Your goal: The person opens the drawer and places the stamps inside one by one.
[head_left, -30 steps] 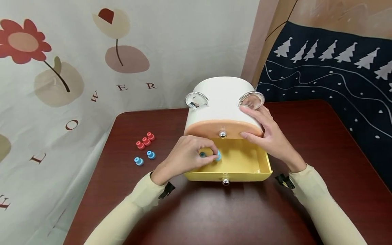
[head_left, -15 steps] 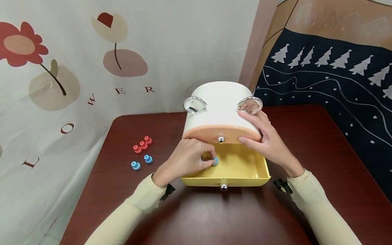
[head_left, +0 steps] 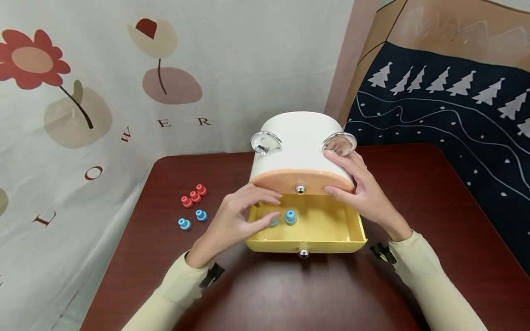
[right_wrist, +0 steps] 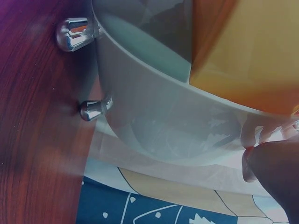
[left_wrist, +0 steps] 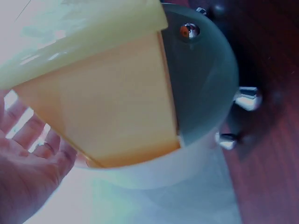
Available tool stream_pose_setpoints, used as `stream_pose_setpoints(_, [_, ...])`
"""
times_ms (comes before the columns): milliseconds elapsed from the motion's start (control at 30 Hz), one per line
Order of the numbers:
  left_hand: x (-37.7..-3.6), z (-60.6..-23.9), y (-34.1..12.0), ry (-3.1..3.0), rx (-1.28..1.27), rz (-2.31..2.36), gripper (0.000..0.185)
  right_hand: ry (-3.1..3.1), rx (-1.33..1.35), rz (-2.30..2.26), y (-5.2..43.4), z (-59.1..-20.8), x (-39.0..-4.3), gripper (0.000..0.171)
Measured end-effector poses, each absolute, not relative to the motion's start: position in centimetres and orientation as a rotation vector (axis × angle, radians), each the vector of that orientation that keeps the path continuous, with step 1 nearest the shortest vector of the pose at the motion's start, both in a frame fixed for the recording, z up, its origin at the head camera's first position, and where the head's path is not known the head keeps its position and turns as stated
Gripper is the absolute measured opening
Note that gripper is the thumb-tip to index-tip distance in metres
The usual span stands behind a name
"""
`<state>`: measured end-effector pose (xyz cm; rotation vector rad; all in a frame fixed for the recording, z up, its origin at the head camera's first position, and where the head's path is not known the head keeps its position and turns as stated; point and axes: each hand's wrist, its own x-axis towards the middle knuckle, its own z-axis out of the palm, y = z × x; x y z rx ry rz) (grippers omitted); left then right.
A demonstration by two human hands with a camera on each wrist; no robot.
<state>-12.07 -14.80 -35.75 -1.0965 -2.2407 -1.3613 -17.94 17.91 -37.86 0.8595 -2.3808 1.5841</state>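
A white cabinet [head_left: 298,138] with a peach upper drawer front [head_left: 306,180] stands on the dark red table [head_left: 290,289]. Its yellow lower drawer [head_left: 327,225] is pulled out. One blue peg [head_left: 290,217] stands inside the drawer, and a second blue peg [head_left: 274,222] is partly hidden behind my left fingers. My left hand [head_left: 275,208] hovers over the drawer's left edge with fingers spread and holds nothing. My right hand [head_left: 337,174] rests flat against the cabinet's right side and the peach front. The left wrist view shows my palm [left_wrist: 23,182] below the drawer's underside [left_wrist: 103,93].
Three red pegs [head_left: 194,196] and two blue pegs [head_left: 192,219] lie on the table left of the cabinet. A flowered cloth [head_left: 83,115] hangs at the left and back. A dark blue cloth with white trees [head_left: 447,119] hangs at the right.
My left hand let go of the blue peg inside the drawer, opened its fingers and drew back a little to the left. The right hand stayed on the cabinet.
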Motion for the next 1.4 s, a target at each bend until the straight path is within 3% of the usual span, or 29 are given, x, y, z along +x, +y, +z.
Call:
stream_pose_setpoints(400, [-8.6,-38.6,-18.7,-2.273,-0.859,-1.457,0.050,-2.395,0.840,1.600,18.0,-38.0,-17.7,0.080])
stream_pose_setpoints(633, [-8.8,-40.5,-20.5,-2.388,-0.710,-1.394,0.064,-2.426,0.791,1.588,18.6,-38.0,-17.3,0.080])
stream_pose_setpoints(833, [-8.8,-41.5,-23.1,-2.605,-0.461,-0.915,0.063,-2.412,0.813,1.611,18.2,-38.0,-17.7,0.080])
stream_pose_setpoints(1033, [-8.9,-42.1,-25.7,-2.765,-0.057,-0.777,0.060,-2.398,0.834,1.627,17.4,-37.7,-17.9,0.078])
stream_pose_setpoints(1400, [-9.6,-43.0,-26.9,-2.808,0.091,-0.750,0.034,-2.418,0.819,1.613,17.6,-37.7,-17.6,0.080])
